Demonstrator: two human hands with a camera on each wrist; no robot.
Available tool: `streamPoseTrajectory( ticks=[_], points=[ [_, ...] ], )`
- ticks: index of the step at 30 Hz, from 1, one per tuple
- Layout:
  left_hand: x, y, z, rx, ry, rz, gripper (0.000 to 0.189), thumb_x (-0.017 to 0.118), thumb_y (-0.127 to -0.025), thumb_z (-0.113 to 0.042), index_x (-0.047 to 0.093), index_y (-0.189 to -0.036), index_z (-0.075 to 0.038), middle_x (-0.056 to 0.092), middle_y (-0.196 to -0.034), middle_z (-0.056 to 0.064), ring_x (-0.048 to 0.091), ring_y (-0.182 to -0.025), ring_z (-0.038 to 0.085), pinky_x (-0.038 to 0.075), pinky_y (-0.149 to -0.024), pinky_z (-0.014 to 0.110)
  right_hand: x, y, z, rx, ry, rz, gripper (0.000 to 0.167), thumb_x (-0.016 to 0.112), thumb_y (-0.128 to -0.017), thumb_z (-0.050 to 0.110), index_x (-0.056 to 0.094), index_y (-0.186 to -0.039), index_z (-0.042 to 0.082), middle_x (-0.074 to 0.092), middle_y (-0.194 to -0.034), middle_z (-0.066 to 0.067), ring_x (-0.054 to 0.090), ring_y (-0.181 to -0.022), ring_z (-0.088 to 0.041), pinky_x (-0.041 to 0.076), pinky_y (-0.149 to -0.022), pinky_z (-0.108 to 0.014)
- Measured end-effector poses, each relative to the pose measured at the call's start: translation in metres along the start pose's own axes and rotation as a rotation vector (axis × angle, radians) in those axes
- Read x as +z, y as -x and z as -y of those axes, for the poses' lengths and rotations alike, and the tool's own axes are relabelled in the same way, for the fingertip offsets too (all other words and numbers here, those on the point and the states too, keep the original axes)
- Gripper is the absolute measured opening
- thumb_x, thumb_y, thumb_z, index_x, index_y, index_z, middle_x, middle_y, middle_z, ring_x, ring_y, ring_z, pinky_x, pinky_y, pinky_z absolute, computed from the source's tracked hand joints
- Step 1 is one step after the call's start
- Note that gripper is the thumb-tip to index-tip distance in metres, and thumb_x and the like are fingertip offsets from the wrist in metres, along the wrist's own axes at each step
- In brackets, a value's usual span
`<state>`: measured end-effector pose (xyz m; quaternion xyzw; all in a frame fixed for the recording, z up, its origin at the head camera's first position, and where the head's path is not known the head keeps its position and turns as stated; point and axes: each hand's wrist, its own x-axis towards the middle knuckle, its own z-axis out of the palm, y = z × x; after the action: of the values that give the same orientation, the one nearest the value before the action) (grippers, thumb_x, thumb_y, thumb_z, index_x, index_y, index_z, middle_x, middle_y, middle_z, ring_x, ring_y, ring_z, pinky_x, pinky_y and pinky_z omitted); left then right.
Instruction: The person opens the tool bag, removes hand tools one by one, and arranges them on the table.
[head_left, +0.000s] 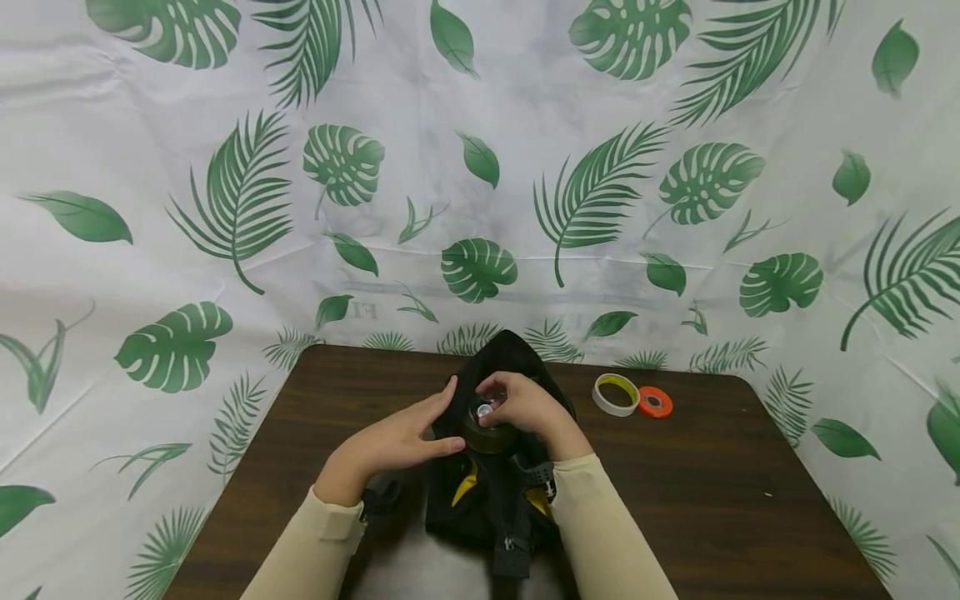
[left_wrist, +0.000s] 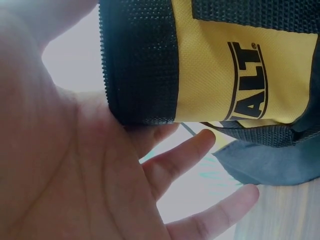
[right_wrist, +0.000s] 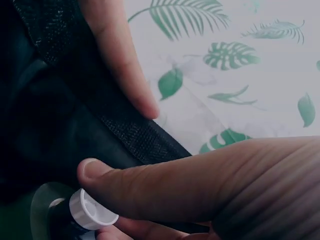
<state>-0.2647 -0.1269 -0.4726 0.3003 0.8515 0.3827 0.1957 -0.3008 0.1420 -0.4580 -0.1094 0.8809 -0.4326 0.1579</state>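
Observation:
A black and yellow zippered tool bag (head_left: pixel 512 348) stands on the table, its mouth spread wide. My left hand (head_left: pixel 393 437) is at the bag's left rim with thumb and fingers extended. In the left wrist view its palm lies against the zipper edge, beside the yellow panel (left_wrist: pixel 205 75) with black lettering. My right hand (head_left: pixel 534 410) reaches into the mouth, pinching a small dark bottle with a white cap (right_wrist: pixel 92 210) between thumb and fingers. Just below the cap, in the head view, shows a brownish rounded thing (head_left: pixel 491 442), partly hidden by the hand.
Right of the bag lie a white tape roll (head_left: pixel 617 408) with a yellow inside and a small orange roll (head_left: pixel 656 402). A black strap (head_left: pixel 512 554) hangs at the bag's front. Behind the dark wooden table (head_left: pixel 712 500) hangs a leaf-patterned sheet (head_left: pixel 480 217).

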Motion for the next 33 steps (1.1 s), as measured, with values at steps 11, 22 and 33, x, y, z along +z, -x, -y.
streamPoseTrajectory(
  ticks=[11, 22, 33],
  points=[
    [0.0012, -0.0012, -0.0003, -0.011, 0.006, -0.008, 0.105, 0.061, -0.103, -0.071, -0.005, -0.176, -0.033, 0.006, -0.184, -0.003, 0.019, -0.170, 0.027, 0.027, -0.135, 0.059, 0.0055, -0.0030, 0.0008, -0.011, 0.104, -0.011, 0.029, 0.086, -0.093, 0.005, 0.079, -0.120, 0.007, 0.076, -0.113, -0.007, 0.071, -0.094, -0.019, 0.064, -0.086, -0.040],
    [0.0020, -0.0018, -0.0011, -0.009, 0.001, -0.009, 0.105, 0.060, -0.103, -0.072, -0.006, -0.176, -0.034, 0.006, -0.184, -0.004, 0.020, -0.170, 0.027, 0.027, -0.135, 0.059, 0.0055, -0.0043, -0.0002, -0.011, 0.159, -0.012, 0.019, 0.086, -0.093, 0.006, 0.081, -0.111, 0.011, 0.078, -0.109, -0.005, 0.071, -0.094, -0.019, 0.063, -0.084, -0.039],
    [0.0035, -0.0020, -0.0016, -0.005, 0.000, -0.004, 0.105, 0.060, -0.104, -0.071, -0.005, -0.176, -0.031, 0.005, -0.184, -0.002, 0.020, -0.170, 0.027, 0.028, -0.134, 0.059, 0.0078, 0.0016, -0.0040, -0.084, 0.163, -0.173, 0.012, 0.084, -0.097, 0.015, 0.083, -0.108, 0.018, 0.076, -0.104, 0.000, 0.070, -0.090, -0.015, 0.063, -0.084, -0.040]
  ],
)
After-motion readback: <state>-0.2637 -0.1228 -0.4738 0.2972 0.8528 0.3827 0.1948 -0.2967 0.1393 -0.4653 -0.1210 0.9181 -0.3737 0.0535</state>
